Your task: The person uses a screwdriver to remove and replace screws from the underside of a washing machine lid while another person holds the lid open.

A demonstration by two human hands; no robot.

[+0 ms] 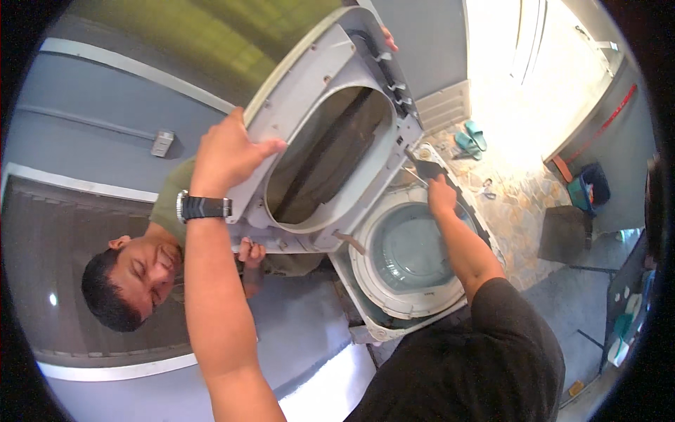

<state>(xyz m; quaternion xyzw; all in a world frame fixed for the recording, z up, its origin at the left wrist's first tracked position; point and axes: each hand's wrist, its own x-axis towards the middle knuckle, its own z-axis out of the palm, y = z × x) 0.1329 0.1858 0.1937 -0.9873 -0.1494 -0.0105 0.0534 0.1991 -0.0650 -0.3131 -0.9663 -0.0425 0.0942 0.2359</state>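
Observation:
My left hand [228, 156], with a watch on its wrist, grips the edge of a washing machine's top cover [302, 77], thumb on its underside. The cover is tilted up, its oval opening showing. Below it stands the open washing machine [383, 330] with its round tub [408, 246] exposed. My right hand [441, 195] is at the machine's far rim, fingers closed beside a dark flat piece [429, 169] and a thin rod [415, 177]; what exactly it holds is unclear. A co-worker's hand [250, 252] is at the cover's lower edge, and other fingers [389, 39] show at its top.
A co-worker in a green shirt [172, 193] leans in from the left. Teal slippers [470, 141] and small scissors-like items [486, 188] lie on the stone-patterned floor [517, 204]. A dark box [564, 234] and a blue bin [596, 186] stand at the right.

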